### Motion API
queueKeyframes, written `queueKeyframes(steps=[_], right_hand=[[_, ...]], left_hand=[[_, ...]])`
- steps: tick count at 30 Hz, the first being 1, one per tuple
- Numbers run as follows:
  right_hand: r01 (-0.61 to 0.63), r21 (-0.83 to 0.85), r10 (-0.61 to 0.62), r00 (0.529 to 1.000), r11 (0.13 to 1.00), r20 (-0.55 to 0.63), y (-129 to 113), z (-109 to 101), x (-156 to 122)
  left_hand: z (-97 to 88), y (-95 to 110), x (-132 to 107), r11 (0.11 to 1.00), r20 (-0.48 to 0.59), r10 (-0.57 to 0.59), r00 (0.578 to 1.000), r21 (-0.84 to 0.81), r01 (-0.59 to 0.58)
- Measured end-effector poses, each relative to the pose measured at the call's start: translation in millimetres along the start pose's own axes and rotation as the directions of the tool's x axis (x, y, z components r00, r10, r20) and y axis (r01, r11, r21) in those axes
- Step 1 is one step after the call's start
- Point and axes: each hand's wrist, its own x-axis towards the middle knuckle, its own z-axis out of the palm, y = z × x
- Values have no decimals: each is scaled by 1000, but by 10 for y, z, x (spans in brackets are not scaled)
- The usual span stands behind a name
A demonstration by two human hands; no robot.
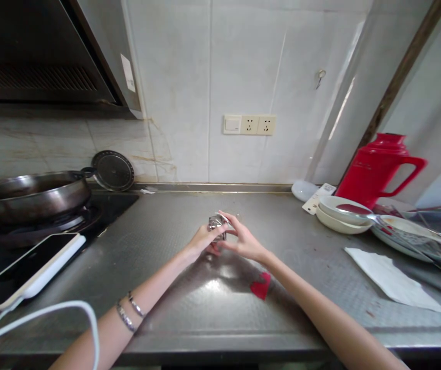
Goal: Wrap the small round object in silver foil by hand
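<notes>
My left hand (204, 239) and my right hand (245, 241) meet over the middle of the metal counter (182, 303). Between them is a small, shiny silver object (216, 222) that looks crinkled like foil; fingers cover part of it, so its kind is unclear. The left fingers are closed around its near and left side. From the right, my right thumb and fingers curl about its top and side. A red heart-shaped flat piece (261, 285) lies on the counter below my right wrist.
A wide metal pan (31, 192) sits on the stove at left, near a phone (23, 267) with a white cable (51, 307). Stacked bowls (340, 218), a red thermos (374, 169), plates and a white paper napkin (392, 277) lie at right.
</notes>
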Motion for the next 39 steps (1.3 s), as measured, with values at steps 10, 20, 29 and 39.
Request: queueKeyframes(steps=[10,20,29,39], right_hand=[[-27,116,46,987,993,-157,63,34,47],[-198,362,304,915,911,-265,-104,27,109],[-260,472,374,913,842,-164,-112,68,84],[-320,199,368,882,926,-294,69,-82,114]], left_hand=[[-8,-22,-4,995,117,37,992,-94,-26],[-54,-222,141,878,-35,433,901,244,-413],[-15,-194,79,794,-28,524,851,379,-476],[104,-196,0,839,20,472,882,297,-456]])
